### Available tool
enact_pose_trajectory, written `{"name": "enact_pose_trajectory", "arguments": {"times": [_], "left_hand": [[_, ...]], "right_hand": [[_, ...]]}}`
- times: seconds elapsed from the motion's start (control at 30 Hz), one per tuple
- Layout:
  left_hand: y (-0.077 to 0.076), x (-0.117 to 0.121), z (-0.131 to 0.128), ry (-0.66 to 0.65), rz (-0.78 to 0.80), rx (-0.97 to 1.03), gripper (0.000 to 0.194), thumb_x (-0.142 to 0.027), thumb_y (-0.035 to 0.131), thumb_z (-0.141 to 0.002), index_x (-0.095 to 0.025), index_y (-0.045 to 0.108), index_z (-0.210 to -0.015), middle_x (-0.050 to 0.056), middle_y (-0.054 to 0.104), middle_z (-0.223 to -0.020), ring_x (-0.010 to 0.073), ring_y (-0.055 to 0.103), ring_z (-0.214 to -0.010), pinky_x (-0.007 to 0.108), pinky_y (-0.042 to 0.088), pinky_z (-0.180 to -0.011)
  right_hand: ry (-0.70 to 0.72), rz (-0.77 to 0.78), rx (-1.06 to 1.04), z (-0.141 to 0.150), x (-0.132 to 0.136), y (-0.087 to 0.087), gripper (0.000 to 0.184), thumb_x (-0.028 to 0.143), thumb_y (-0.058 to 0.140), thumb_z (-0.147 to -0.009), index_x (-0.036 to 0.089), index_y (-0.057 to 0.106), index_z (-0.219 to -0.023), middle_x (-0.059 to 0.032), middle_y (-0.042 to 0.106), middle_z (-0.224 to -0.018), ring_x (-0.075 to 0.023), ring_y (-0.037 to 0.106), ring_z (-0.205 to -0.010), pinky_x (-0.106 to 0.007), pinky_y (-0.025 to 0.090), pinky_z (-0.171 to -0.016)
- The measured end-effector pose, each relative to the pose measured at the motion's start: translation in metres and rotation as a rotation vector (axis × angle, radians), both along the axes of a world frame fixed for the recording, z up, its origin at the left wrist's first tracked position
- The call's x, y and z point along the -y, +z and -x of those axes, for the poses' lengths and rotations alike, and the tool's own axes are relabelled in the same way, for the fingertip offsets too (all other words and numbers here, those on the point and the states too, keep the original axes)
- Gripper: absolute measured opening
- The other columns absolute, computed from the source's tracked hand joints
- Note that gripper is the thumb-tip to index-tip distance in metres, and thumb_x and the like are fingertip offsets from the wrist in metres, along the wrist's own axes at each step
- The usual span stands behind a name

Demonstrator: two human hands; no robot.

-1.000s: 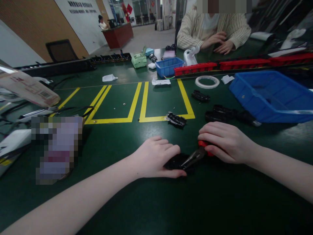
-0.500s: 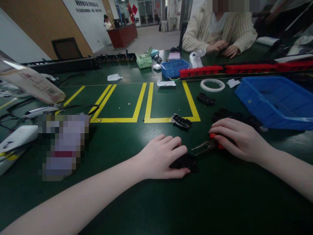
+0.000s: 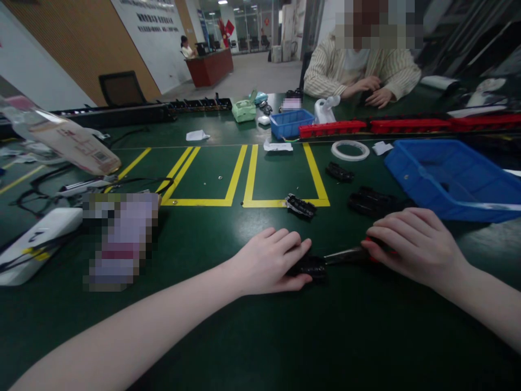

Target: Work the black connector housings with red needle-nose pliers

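Note:
My left hand [image 3: 277,263] is closed around a black plastic part [image 3: 311,268] that lies on the dark green table. Most of the part is hidden under the fingers. Red-handled needle-nose pliers [image 3: 345,255] are gripped in my right hand [image 3: 415,247]. Their jaws are together and the tips meet the right end of the black part; I cannot tell whether they pinch it. Just beyond my hands lies a small black part with a silvery edge [image 3: 300,206]. Further right are a larger black part [image 3: 372,201] and another small one [image 3: 339,172].
A big blue bin [image 3: 431,184] stands at the right, near a roll of white tape [image 3: 350,150]. Yellow tape lines [image 3: 199,202] mark the table. Long red strips [image 3: 411,126] run across the back. A bottle [image 3: 73,141] lies left. Opposite sits a person in a striped shirt [image 3: 325,70].
The pliers' jaws have gone from spread to together, with their tips now at the black part. My right hand has shifted slightly right, and the view has tilted up a little.

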State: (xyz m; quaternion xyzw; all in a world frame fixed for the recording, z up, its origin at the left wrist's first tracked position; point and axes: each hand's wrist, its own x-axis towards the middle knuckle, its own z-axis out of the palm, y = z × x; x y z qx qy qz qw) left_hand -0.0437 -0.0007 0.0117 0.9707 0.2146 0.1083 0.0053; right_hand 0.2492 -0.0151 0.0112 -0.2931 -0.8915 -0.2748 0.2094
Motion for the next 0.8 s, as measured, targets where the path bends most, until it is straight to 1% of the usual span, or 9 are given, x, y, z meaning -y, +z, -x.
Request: {"name": "enact_pose_trajectory", "arguments": {"times": [0.17, 0.27, 0.4, 0.47, 0.53, 0.6, 0.63, 0.73, 0.8], "left_hand": [[0.000, 0.001, 0.001, -0.044, -0.020, 0.005, 0.042, -0.039, 0.050, -0.094, -0.013, 0.051, -0.127, 0.008, 0.061, -0.103, 0.0186, 0.058, -0.085, 0.029, 0.048, -0.067], [-0.002, 0.000, 0.002, -0.047, 0.022, 0.051, 0.037, -0.038, 0.052, -0.094, -0.013, 0.056, -0.121, 0.007, 0.061, -0.103, 0.0177, 0.058, -0.086, 0.028, 0.049, -0.070], [-0.004, 0.001, 0.001, 0.018, 0.093, 0.072, 0.036, -0.037, 0.054, -0.093, -0.015, 0.058, -0.122, 0.007, 0.059, -0.107, 0.0184, 0.058, -0.088, 0.030, 0.050, -0.074], [-0.004, 0.002, 0.000, 0.060, 0.162, 0.083, 0.035, -0.036, 0.053, -0.093, -0.016, 0.058, -0.121, 0.007, 0.059, -0.109, 0.0193, 0.057, -0.091, 0.032, 0.050, -0.078], [-0.004, 0.002, 0.000, 0.102, 0.262, 0.104, 0.033, -0.033, 0.053, -0.094, -0.017, 0.058, -0.122, 0.007, 0.058, -0.111, 0.0202, 0.057, -0.094, 0.033, 0.049, -0.082], [-0.003, 0.002, 0.000, 0.111, 0.261, 0.118, 0.032, -0.031, 0.053, -0.093, -0.018, 0.059, -0.121, 0.007, 0.058, -0.111, 0.0203, 0.057, -0.094, 0.034, 0.049, -0.082], [-0.002, 0.003, 0.000, 0.114, 0.255, 0.125, 0.031, -0.031, 0.054, -0.094, -0.018, 0.059, -0.121, 0.007, 0.058, -0.110, 0.0205, 0.057, -0.095, 0.034, 0.049, -0.082], [0.000, 0.004, 0.001, 0.126, 0.267, 0.148, 0.028, -0.029, 0.052, -0.095, -0.020, 0.059, -0.121, 0.006, 0.058, -0.110, 0.0189, 0.057, -0.096, 0.033, 0.049, -0.083], [0.002, 0.006, 0.002, 0.140, 0.298, 0.164, 0.026, -0.028, 0.048, -0.097, -0.022, 0.059, -0.120, 0.004, 0.058, -0.110, 0.0167, 0.058, -0.097, 0.029, 0.050, -0.083]], "right_hand": [[-0.061, -0.094, -0.012, -0.004, 0.027, 0.001, 0.015, 0.026, 0.068, -0.080, 0.022, 0.060, -0.092, -0.0051, 0.071, -0.079, -0.0202, 0.064, -0.067, -0.037, 0.043, -0.064], [-0.076, -0.052, -0.041, -0.009, 0.048, 0.000, 0.019, 0.024, 0.068, -0.081, 0.020, 0.062, -0.098, -0.0065, 0.072, -0.081, -0.0191, 0.065, -0.069, -0.036, 0.046, -0.064], [-0.073, 0.110, -0.112, -0.012, 0.065, -0.005, 0.021, 0.019, 0.064, -0.084, 0.021, 0.061, -0.105, -0.0062, 0.072, -0.093, -0.0167, 0.067, -0.077, -0.031, 0.051, -0.065], [-0.052, 0.279, -0.169, -0.011, 0.066, -0.008, 0.017, 0.022, 0.055, -0.090, 0.021, 0.061, -0.105, -0.0070, 0.070, -0.099, -0.0164, 0.067, -0.083, -0.029, 0.054, -0.067], [-0.104, 0.504, -0.238, -0.011, 0.064, -0.011, 0.017, 0.026, 0.051, -0.091, 0.023, 0.062, -0.104, -0.0061, 0.069, -0.101, -0.0171, 0.066, -0.088, -0.031, 0.055, -0.073], [-0.137, 0.543, -0.237, -0.012, 0.061, -0.010, 0.018, 0.030, 0.052, -0.090, 0.024, 0.063, -0.103, -0.0060, 0.069, -0.102, -0.0187, 0.066, -0.091, -0.034, 0.055, -0.077], [-0.162, 0.551, -0.239, -0.014, 0.060, -0.009, 0.024, 0.033, 0.054, -0.089, 0.024, 0.062, -0.111, -0.0073, 0.068, -0.107, -0.0208, 0.064, -0.096, -0.037, 0.055, -0.082], [-0.278, 0.611, -0.271, -0.025, 0.057, -0.004, 0.062, 0.045, 0.062, -0.082, 0.025, 0.042, -0.138, -0.0123, 0.056, -0.130, -0.0282, 0.055, -0.117, -0.050, 0.047, -0.096], [-0.341, 0.690, -0.292, -0.035, 0.055, -0.002, 0.077, 0.053, 0.066, -0.076, 0.025, 0.037, -0.141, -0.0132, 0.050, -0.136, -0.0312, 0.048, -0.125, -0.054, 0.042, -0.102]]}}
